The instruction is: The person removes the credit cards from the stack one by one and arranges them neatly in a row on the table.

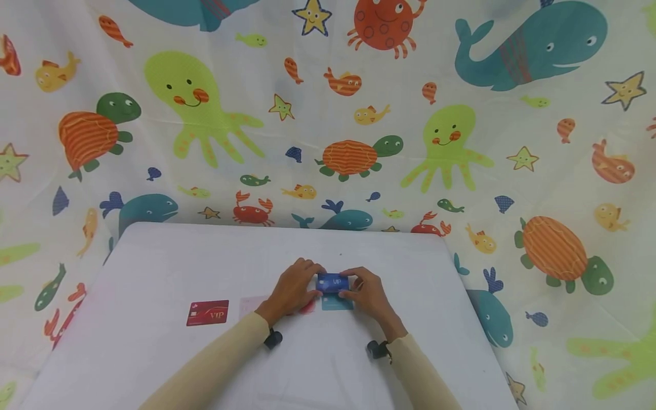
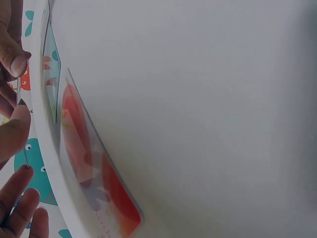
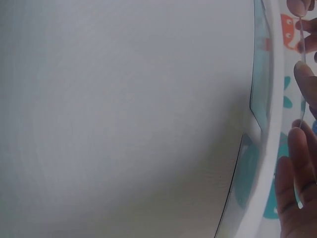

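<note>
A dark blue VIP card (image 1: 330, 283) is held up between both hands over the table, gripped at its two ends. At its left end, the left hand (image 1: 294, 287) pinches it between thumb and fingers. The right hand (image 1: 371, 291) pinches the other end the same way. In the left wrist view the held card (image 2: 19, 91) shows edge-on as a thin line. Just below it in the head view lies a light blue card (image 1: 337, 303). Under the left forearm a pale pink and red card (image 1: 250, 306) is partly hidden.
A red VIP card (image 1: 207, 313) lies farther left on the white table (image 1: 169, 262). In the right wrist view another glossy card (image 3: 243, 173) rests near the light blue card (image 3: 260, 79). A curtain (image 1: 307, 125) with sea animals hangs behind the table.
</note>
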`<state>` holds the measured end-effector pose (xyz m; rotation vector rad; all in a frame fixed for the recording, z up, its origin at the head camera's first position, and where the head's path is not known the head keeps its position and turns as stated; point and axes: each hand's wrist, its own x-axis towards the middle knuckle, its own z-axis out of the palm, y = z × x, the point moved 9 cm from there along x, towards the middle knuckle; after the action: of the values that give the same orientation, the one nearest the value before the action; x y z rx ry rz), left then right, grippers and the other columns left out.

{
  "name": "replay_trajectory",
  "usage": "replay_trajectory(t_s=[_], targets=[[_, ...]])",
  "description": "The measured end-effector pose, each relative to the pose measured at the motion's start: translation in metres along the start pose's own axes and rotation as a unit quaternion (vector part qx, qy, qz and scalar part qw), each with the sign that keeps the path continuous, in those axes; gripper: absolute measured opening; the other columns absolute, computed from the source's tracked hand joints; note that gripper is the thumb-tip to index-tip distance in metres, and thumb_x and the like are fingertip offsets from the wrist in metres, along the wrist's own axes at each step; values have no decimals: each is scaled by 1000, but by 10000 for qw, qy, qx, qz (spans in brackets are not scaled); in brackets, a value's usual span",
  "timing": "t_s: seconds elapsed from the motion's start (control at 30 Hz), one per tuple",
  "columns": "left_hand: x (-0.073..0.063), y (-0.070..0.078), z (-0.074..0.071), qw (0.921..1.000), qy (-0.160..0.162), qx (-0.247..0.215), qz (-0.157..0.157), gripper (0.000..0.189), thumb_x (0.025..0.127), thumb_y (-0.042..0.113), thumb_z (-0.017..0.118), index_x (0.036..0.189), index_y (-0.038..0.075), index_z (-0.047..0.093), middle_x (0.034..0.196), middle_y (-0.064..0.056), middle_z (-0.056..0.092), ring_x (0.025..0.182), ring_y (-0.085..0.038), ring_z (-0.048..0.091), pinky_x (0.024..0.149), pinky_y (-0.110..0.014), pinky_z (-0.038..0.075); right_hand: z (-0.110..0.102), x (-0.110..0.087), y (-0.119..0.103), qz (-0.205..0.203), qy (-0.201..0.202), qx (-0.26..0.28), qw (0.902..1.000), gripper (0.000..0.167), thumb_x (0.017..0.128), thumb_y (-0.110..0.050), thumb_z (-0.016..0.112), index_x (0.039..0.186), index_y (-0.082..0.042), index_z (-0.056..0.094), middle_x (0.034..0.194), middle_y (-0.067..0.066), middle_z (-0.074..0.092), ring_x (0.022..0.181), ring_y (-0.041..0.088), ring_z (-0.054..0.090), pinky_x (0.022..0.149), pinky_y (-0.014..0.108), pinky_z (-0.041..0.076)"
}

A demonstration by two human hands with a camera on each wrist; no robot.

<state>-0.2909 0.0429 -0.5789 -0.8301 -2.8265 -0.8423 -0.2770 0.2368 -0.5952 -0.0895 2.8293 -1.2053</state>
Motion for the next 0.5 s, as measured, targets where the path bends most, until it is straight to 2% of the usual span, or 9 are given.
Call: replay_trajectory(t_s=[0.33,0.5], targets=[[4,5,4,9999,-58,-139,-18,55,86,34,90,136,23,69,127,3,73,115,-16,62,109,-42,56,-4,0,3,-16,-7,48,10000,48,87,-18,89,131,-28,72,125,-2,71,96,17,60,81,29,51],[6,7,8,9999,15,-93,50,53,87,34,90,135,24,70,124,4,74,111,-14,62,107,-38,57,-7,-1,7,75,24,14,10000,49,87,-18,89,132,-26,72,120,-1,71,95,17,60,81,29,51]])
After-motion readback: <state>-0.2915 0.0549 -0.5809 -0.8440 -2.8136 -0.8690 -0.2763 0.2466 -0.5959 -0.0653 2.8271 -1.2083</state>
